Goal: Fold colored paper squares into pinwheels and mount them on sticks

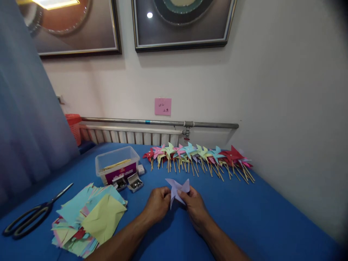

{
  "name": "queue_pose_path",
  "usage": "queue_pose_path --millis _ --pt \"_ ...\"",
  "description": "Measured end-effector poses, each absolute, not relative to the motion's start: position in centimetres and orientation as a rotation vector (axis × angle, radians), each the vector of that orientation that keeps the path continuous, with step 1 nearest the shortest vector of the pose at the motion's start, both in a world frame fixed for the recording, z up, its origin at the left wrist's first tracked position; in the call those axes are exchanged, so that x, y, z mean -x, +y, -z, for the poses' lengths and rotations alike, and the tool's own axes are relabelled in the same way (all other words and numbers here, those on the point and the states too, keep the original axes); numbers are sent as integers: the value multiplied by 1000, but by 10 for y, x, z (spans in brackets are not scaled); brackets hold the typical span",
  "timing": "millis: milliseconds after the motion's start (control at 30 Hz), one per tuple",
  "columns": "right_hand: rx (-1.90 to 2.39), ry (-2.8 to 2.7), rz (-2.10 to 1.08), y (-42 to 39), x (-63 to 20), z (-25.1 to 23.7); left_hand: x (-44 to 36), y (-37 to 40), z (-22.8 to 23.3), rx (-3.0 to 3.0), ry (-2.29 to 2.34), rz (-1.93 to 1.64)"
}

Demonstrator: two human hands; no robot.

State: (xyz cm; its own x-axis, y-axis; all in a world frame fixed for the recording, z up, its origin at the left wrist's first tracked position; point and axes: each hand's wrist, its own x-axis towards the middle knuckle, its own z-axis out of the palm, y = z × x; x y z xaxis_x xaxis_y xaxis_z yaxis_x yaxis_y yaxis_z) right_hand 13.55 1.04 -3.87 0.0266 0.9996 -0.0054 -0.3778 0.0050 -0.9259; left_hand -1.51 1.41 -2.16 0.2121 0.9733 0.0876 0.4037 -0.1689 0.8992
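Note:
A lavender paper pinwheel [176, 190] is held above the blue table, its points folded in to the middle. My right hand [196, 208] grips it from the right, with the thumb pressed near its centre. On the other side my left hand [157, 203] is closed in a pinch, right against the pinwheel's left edge; what sits between those fingers is hidden. No stick shows on this pinwheel. Behind my hands, a long row of finished pinwheels [189, 149] in several colours lies with wooden sticks towards me.
Cut paper sheets [104, 217] are piled at left, beside black-handled scissors [29, 217]. A clear plastic tub [116, 156] holds thin sticks [115, 165]. Two small open boxes of metal pins [135, 182] stand before it. A pipe [212, 125] and radiator run along the wall.

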Motion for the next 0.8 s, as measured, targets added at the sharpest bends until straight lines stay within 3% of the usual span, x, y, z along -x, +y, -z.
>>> queue_pose_path --millis 800 --pt "912 -917 -1417 10 -139 37 16 12 19 -1748 1249 -969"
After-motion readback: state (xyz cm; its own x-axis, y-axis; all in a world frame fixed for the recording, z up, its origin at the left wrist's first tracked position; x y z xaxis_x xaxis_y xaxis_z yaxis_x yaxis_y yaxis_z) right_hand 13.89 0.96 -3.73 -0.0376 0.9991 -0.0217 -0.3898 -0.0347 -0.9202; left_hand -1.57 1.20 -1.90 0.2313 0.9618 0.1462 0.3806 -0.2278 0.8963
